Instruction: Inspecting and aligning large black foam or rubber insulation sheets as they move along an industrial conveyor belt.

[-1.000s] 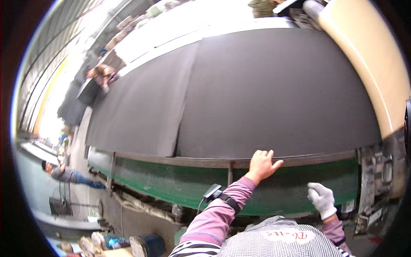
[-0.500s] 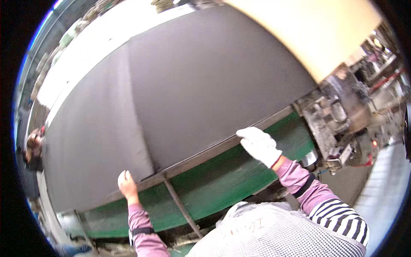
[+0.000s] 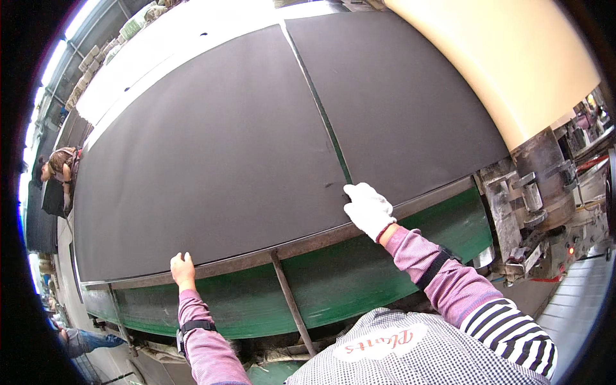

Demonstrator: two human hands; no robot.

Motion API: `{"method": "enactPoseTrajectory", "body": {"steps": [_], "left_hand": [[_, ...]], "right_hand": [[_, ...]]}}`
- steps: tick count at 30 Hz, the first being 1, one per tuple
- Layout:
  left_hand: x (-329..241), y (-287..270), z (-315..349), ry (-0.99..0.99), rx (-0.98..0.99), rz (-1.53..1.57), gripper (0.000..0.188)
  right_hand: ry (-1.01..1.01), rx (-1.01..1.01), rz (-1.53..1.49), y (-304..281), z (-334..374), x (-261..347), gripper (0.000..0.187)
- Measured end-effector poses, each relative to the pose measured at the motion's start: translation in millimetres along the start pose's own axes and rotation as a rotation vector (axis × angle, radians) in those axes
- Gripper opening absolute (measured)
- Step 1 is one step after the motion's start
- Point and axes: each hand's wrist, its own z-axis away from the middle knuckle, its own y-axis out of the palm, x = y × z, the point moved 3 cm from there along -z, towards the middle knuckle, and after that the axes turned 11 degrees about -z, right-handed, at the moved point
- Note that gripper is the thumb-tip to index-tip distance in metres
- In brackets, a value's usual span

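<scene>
Two large black sheets lie side by side on a green belt (image 3: 378, 289), with a narrow green gap between them. My bare left hand (image 3: 183, 271) is at the near edge of the left black sheet (image 3: 205, 147), its fingers closed at that edge. My right hand (image 3: 370, 210), in a white glove, is closed at the same sheet's near right corner, beside the gap; the glove hides its exact hold. The right black sheet (image 3: 404, 96) lies just beyond this hand, toward the tan roll.
A broad tan roll or sheet (image 3: 513, 64) curves over the far right. Machine parts (image 3: 526, 199) stand at the right end. A metal rail (image 3: 234, 264) runs along the near side, with a post below. Another person (image 3: 63, 168) stands at the far left.
The boundary between the sheets has shifted right and become an open gap showing green. My right hand has come to the left sheet's corner; my left hand stays at the near edge.
</scene>
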Motion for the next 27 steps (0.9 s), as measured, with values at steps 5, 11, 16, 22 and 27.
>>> {"method": "enactPoseTrajectory", "body": {"steps": [5,11,16,22,27], "left_hand": [[-14.1,-18.6,10.4,0.149,0.041,0.041,0.047],[-117.5,-45.8,68.0,0.365,0.092,0.116,0.040],[-173.8,-55.8,115.5,0.650,0.049,0.223,0.044],[-220.2,-57.9,124.2,0.811,0.191,0.245,0.030],[-303.7,-68.0,159.2,0.923,0.215,0.184,0.032]], "right_hand": [[-0.019,-0.081,0.060,-45.4,-3.1,-75.9,0.047],[-0.137,-0.117,0.192,-96.6,-35.1,-185.0,0.053],[-0.036,-0.191,0.286,-144.1,-29.6,-241.3,0.046],[0.306,-0.192,0.212,-177.6,-15.9,-255.9,0.052],[0.388,-0.606,0.026,-207.6,4.0,-258.2,0.031]]}}
